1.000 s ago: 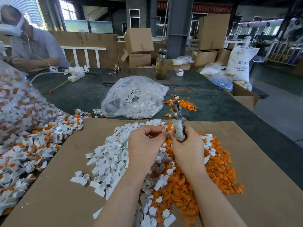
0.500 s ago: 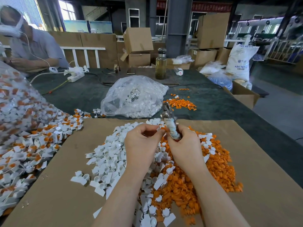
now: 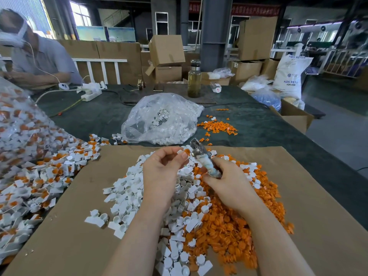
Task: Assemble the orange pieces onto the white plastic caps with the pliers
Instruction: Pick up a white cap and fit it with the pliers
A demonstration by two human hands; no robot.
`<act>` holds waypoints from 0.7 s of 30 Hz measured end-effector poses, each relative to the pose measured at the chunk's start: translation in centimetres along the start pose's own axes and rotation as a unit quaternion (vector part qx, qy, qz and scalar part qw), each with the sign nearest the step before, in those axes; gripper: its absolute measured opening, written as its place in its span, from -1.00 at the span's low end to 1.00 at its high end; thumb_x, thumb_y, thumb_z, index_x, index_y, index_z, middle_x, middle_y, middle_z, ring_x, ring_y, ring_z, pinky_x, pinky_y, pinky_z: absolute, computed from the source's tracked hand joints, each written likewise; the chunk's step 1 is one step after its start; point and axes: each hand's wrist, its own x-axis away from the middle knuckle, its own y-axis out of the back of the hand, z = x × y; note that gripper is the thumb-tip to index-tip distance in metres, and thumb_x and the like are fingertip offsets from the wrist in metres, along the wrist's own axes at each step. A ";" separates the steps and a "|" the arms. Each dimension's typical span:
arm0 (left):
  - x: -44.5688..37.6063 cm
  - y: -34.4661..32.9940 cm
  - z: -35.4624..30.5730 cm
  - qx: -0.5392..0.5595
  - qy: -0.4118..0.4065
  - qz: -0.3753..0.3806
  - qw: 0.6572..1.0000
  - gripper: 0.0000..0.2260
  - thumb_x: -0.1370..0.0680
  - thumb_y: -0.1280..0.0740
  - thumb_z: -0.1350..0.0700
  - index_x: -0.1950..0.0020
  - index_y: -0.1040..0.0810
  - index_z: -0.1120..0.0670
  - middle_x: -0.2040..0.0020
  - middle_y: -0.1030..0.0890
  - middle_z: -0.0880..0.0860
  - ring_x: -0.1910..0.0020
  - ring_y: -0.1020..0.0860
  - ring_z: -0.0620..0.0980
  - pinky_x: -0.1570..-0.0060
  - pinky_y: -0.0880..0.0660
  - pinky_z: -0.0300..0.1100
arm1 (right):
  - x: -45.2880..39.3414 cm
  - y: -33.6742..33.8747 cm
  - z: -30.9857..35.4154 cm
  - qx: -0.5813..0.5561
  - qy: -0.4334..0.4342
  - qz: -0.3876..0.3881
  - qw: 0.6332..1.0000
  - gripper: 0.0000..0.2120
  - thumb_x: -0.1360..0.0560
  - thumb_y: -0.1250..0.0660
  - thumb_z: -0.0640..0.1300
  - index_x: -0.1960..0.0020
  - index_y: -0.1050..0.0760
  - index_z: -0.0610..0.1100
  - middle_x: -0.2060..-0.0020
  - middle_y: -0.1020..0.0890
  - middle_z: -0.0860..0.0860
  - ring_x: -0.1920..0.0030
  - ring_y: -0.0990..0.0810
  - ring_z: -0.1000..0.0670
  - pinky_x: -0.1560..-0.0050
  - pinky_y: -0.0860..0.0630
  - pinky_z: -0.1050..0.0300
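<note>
Left hand [image 3: 159,172]: fingertips pinching a small white cap [image 3: 180,152] with an orange piece [image 3: 186,151] on it; the join is too small to make out.
Right hand [image 3: 229,182]: curled round the cloth-wrapped handles of the pliers [image 3: 203,158]; handle ends hidden in the palm. Metal head just right of the left grip, blurred; jaw state cannot be told.
Below both grips: white caps pile [image 3: 127,196] and orange pieces pile [image 3: 229,226] on cardboard sheet [image 3: 69,236] over the bench [image 3: 258,128], partly covered by the forearms.
Beyond the grips: clear bag [image 3: 161,120], contents indistinct.
</note>
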 end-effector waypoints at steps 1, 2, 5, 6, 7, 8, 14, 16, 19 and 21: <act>0.0 0.0 0.0 0.000 -0.002 0.001 1.000 -0.90 -0.47 -0.47 0.29 0.10 -0.66 0.10 0.27 -0.70 -0.01 0.28 -0.66 -0.12 0.23 -0.54 -0.38 | 0.1 0.0 0.1 0.000 0.003 0.012 1.000 -0.77 -0.49 -0.37 -0.13 0.22 -0.39 0.14 0.39 -0.51 0.20 0.32 -0.49 0.30 0.40 -0.33 0.35; 0.0 0.0 0.0 0.001 -0.004 0.002 1.000 -0.89 -0.47 -0.47 0.29 0.11 -0.66 0.09 0.28 -0.70 -0.02 0.29 -0.65 -0.13 0.23 -0.54 -0.38 | 0.1 0.1 0.1 0.001 0.005 0.023 1.000 -0.75 -0.49 -0.37 -0.14 0.21 -0.39 0.15 0.38 -0.52 0.22 0.31 -0.50 0.33 0.38 -0.36 0.40; 0.0 0.0 0.0 0.000 -0.011 0.008 1.000 -0.88 -0.48 -0.46 0.29 0.14 -0.66 0.07 0.29 -0.70 -0.04 0.30 -0.64 -0.17 0.24 -0.53 -0.39 | 0.2 0.3 0.3 -0.007 0.010 0.051 0.999 -0.83 -0.50 -0.36 -0.17 0.12 -0.47 0.11 0.31 -0.53 0.18 0.28 -0.52 0.37 0.33 -0.37 0.49; 0.0 0.1 0.0 0.000 -0.013 0.012 1.000 -0.88 -0.48 -0.46 0.29 0.14 -0.66 0.07 0.29 -0.70 -0.05 0.31 -0.63 -0.18 0.24 -0.53 -0.40 | 0.3 0.4 0.3 -0.011 0.011 0.058 0.998 -0.86 -0.50 -0.35 -0.18 0.08 -0.50 0.07 0.28 -0.54 0.17 0.27 -0.52 0.38 0.31 -0.37 0.50; 0.0 0.1 -0.1 0.000 -0.014 0.016 1.000 -0.87 -0.48 -0.46 0.30 0.13 -0.66 0.07 0.29 -0.70 -0.05 0.31 -0.63 -0.19 0.24 -0.53 -0.40 | 0.3 0.4 0.3 -0.013 0.012 0.061 0.998 -0.88 -0.51 -0.34 -0.18 0.06 -0.52 0.04 0.27 -0.54 0.17 0.27 -0.53 0.37 0.31 -0.38 0.49; 0.0 0.1 -0.1 0.002 -0.013 0.019 1.000 -0.87 -0.47 -0.46 0.30 0.13 -0.66 0.07 0.29 -0.70 -0.05 0.31 -0.63 -0.19 0.24 -0.53 -0.40 | 0.3 0.4 0.3 -0.014 0.013 0.062 0.998 -0.87 -0.51 -0.33 -0.19 0.07 -0.53 0.05 0.29 -0.54 0.17 0.29 -0.53 0.36 0.32 -0.38 0.48; -0.1 0.2 -0.1 0.025 -0.006 0.015 1.000 -0.86 -0.47 -0.45 0.32 0.14 -0.65 0.08 0.30 -0.69 -0.04 0.32 -0.63 -0.18 0.25 -0.53 -0.39 | 0.4 -0.2 0.2 -0.006 0.000 0.062 0.998 -0.75 -0.48 -0.24 -0.26 0.24 -0.43 0.07 0.42 -0.53 0.32 0.45 -0.47 0.21 0.50 -0.29 0.30; 0.0 0.1 -0.1 0.034 -0.005 0.013 0.999 -0.85 -0.47 -0.44 0.33 0.15 -0.65 0.08 0.31 -0.68 -0.05 0.34 -0.62 -0.18 0.26 -0.53 -0.39 | 0.4 -0.3 0.3 -0.011 -0.003 0.059 0.998 -0.81 -0.47 -0.24 -0.26 0.21 -0.48 0.02 0.39 -0.56 0.16 0.39 -0.55 0.16 0.47 -0.33 0.21; -0.1 0.1 -0.2 0.037 -0.005 0.011 0.999 -0.86 -0.47 -0.44 0.33 0.15 -0.65 0.09 0.32 -0.68 -0.05 0.36 -0.61 -0.18 0.27 -0.52 -0.38 | 0.4 -0.4 0.5 -0.009 -0.004 0.051 0.999 -0.81 -0.46 -0.25 -0.26 0.22 -0.49 0.00 0.39 -0.52 0.05 0.34 -0.58 0.10 0.41 -0.41 0.04; 0.0 0.1 -0.1 0.034 -0.006 0.012 0.999 -0.87 -0.46 -0.44 0.32 0.15 -0.65 0.09 0.32 -0.68 -0.05 0.36 -0.60 -0.18 0.26 -0.53 -0.37 | 0.5 -0.5 0.6 0.006 -0.006 0.051 0.999 -0.83 -0.47 -0.25 -0.25 0.18 -0.52 -0.02 0.39 -0.53 0.04 0.38 -0.52 0.09 0.41 -0.43 0.06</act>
